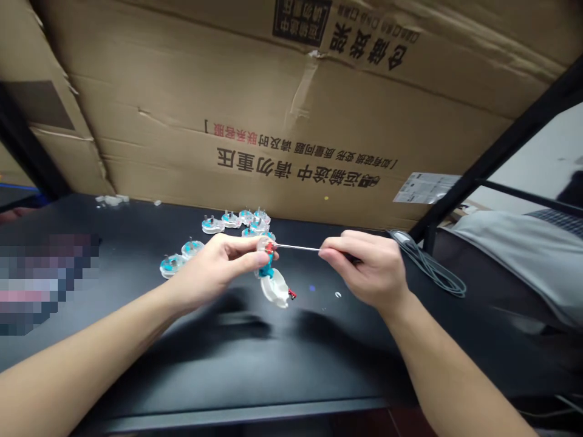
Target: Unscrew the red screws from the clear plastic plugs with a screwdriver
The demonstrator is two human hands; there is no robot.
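Thumb and fingers of my left hand (216, 267) pinch a small plug part (268, 247) of clear plastic with red and teal pieces. My right hand (367, 267) is wrapped around a screwdriver, whose thin metal shaft (298, 247) points left. Its tip meets the plug part near the red piece; the exact contact is too small to make out. Just below the part is a white plastic shell (276, 289), with a small red piece (292, 294) at its right end. Whether shell and plug part are joined, I cannot tell.
Several clear-and-teal plugs with metal prongs (212, 224) stand on the black table (291, 376), behind and left of my hands. Small white pieces (112, 199) lie far left. A coiled grey cable (428, 264) is at right. A cardboard sheet (182, 91) walls the back.
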